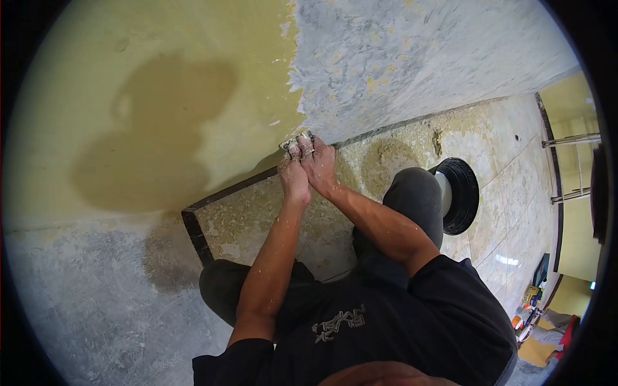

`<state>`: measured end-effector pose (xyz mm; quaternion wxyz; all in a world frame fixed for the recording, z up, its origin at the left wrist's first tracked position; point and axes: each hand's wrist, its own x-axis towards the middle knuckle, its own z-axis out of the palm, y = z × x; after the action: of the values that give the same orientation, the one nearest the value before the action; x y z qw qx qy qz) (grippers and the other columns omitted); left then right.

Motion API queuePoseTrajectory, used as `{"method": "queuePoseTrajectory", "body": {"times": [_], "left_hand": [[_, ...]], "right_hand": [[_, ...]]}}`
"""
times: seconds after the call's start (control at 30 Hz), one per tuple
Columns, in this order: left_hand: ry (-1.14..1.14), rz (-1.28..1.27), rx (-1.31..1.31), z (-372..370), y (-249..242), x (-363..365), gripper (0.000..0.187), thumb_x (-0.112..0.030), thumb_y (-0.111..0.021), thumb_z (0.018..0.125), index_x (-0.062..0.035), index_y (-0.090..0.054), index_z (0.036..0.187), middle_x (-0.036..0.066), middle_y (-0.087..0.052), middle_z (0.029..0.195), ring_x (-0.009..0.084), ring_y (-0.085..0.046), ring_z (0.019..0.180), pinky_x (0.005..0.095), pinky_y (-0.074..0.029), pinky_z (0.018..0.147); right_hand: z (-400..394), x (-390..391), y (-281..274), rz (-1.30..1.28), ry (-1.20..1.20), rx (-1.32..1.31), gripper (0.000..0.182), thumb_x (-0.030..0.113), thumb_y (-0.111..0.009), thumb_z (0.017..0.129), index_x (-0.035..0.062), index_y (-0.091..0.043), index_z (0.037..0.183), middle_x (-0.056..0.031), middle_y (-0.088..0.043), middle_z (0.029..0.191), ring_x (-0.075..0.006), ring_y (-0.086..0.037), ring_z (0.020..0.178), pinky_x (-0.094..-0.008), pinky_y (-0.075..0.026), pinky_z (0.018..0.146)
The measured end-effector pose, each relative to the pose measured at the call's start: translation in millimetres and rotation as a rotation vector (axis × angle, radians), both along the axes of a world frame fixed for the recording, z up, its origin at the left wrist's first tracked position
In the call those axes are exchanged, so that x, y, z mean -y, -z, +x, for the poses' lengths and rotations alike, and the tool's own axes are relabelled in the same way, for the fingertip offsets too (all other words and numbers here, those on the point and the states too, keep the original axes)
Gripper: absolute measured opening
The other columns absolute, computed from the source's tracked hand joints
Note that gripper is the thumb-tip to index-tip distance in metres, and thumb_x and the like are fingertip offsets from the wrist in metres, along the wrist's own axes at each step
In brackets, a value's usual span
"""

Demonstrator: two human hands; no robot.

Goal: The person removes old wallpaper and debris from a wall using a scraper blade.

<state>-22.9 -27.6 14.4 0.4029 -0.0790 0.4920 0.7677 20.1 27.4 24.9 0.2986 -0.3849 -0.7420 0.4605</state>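
Both my hands are together low on the yellow painted wall (238, 96), at the ragged edge where the paint meets bare grey wall (360, 71). Fingers of my left hand (295, 180) and my right hand (320, 168) are bent over a small crumb-covered object (288, 145) pressed to the wall. Its shape is mostly hidden, and I cannot make out what it is. White and pale flakes stick to my fingers and forearms. Just beneath my hands runs the dark skirting edge (241, 185).
Pale scrapings cover the floor (264, 219) by my knees. A black bucket (465, 196) stands beside my right knee. Farther right are metal rails (573, 140) and a pile of small items (531, 299). Another bare grey wall patch (84, 289) lies at lower left.
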Motion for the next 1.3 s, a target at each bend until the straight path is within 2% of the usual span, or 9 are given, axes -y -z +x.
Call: {"method": "queuePoseTrajectory", "body": {"times": [0.57, 0.63, 0.77, 0.83, 0.87, 0.93, 0.97, 1.03, 1.3], "left_hand": [[0.032, -0.052, -0.043, -1.3, -9.6, -1.9, 0.033, -0.027, -0.051, 0.1, -0.0035, -0.054, 0.123, 0.008, -0.059, 0.116, 0.0202, -0.058, 0.106, 0.0365, -0.049, 0.092], [0.0, -0.019, 0.0, -0.4, -13.5, -2.0, 0.033, -0.027, -0.051, 0.1, -0.0044, -0.055, 0.123, 0.007, -0.059, 0.117, 0.0195, -0.058, 0.105, 0.0361, -0.049, 0.091], [-0.021, -0.041, -0.039, 0.9, -24.3, -2.3, 0.032, -0.026, -0.051, 0.1, -0.0043, -0.056, 0.123, 0.007, -0.059, 0.118, 0.0192, -0.058, 0.105, 0.0355, -0.048, 0.091], [-0.044, -0.119, -0.108, -0.2, -27.2, -3.7, 0.032, -0.023, -0.049, 0.101, 0.0031, -0.061, 0.114, 0.01, -0.062, 0.111, 0.0182, -0.056, 0.098, 0.0333, -0.046, 0.087], [-0.05, -0.119, -0.107, -1.1, -23.6, -2.7, 0.032, -0.023, -0.049, 0.101, 0.0031, -0.061, 0.114, 0.01, -0.062, 0.111, 0.0182, -0.056, 0.098, 0.0333, -0.046, 0.087], [0.023, -0.182, -0.173, -4.8, -17.6, -2.7, 0.032, -0.025, -0.048, 0.101, -0.0025, -0.055, 0.123, 0.008, -0.059, 0.119, 0.0195, -0.058, 0.105, 0.0351, -0.049, 0.09], [0.022, -0.182, -0.172, -4.0, -14.4, -1.5, 0.032, -0.025, -0.048, 0.101, -0.0025, -0.055, 0.123, 0.008, -0.059, 0.119, 0.0195, -0.058, 0.105, 0.0351, -0.049, 0.09], [0.0, -0.026, 0.05, -1.1, -23.7, -3.0, 0.034, -0.026, -0.048, 0.102, -0.0021, -0.055, 0.124, 0.008, -0.06, 0.118, 0.0197, -0.058, 0.105, 0.0354, -0.049, 0.09], [-0.005, -0.129, 0.015, -3.5, -43.3, 0.9, 0.033, -0.025, -0.049, 0.101, -0.0035, -0.055, 0.125, 0.008, -0.06, 0.119, 0.0197, -0.058, 0.106, 0.0353, -0.048, 0.091]], "right_hand": [[-2.1, -2.3, -7.7, 0.022, -0.009, -0.004, 0.03, 0.027, -0.058, 0.09, -0.0018, -0.063, 0.098, -0.0263, -0.063, 0.078, -0.0469, -0.061, 0.075, -0.0491, -0.049, 0.065], [-2.2, -2.1, -5.3, 0.016, -0.015, -0.009, 0.033, 0.025, -0.053, 0.097, -0.0064, -0.062, 0.094, -0.0193, -0.062, 0.07, -0.0132, -0.048, 0.064, -0.0364, -0.047, 0.059], [-6.3, -1.0, 1.0, -0.022, -0.017, -0.112, 0.032, 0.024, -0.053, 0.097, -0.0063, -0.062, 0.093, -0.0134, -0.063, 0.071, -0.011, -0.046, 0.068, -0.0335, -0.046, 0.061], [-10.1, -0.1, 1.9, -0.183, -0.014, -0.293, 0.032, 0.024, -0.053, 0.098, -0.0062, -0.062, 0.093, -0.0076, -0.062, 0.071, -0.01, -0.045, 0.069, -0.0311, -0.046, 0.061], [-8.3, 1.1, 1.5, -0.184, -0.02, -0.293, 0.032, 0.024, -0.053, 0.098, -0.0062, -0.062, 0.093, -0.0076, -0.062, 0.071, -0.01, -0.045, 0.069, -0.0311, -0.046, 0.061], [-6.4, 1.8, -14.7, -0.175, 0.002, -0.148, 0.029, 0.024, -0.056, 0.093, -0.0033, -0.064, 0.098, -0.025, -0.065, 0.079, -0.0406, -0.065, 0.072, -0.0421, -0.05, 0.066], [-6.3, 2.1, -13.1, -0.175, 0.001, -0.147, 0.029, 0.024, -0.056, 0.093, -0.0033, -0.064, 0.098, -0.025, -0.065, 0.079, -0.0406, -0.065, 0.072, -0.0421, -0.05, 0.066], [-4.5, -0.6, -10.8, -0.133, -0.008, -0.098, 0.031, 0.021, -0.051, 0.099, -0.0073, -0.061, 0.092, -0.0057, -0.06, 0.072, -0.0092, -0.045, 0.07, -0.0301, -0.044, 0.06], [-8.4, 5.3, -22.1, -0.221, 0.003, -0.199, 0.03, 0.021, -0.051, 0.099, -0.007, -0.06, 0.091, -0.0068, -0.061, 0.072, -0.0103, -0.046, 0.07, -0.0309, -0.045, 0.06]]}}
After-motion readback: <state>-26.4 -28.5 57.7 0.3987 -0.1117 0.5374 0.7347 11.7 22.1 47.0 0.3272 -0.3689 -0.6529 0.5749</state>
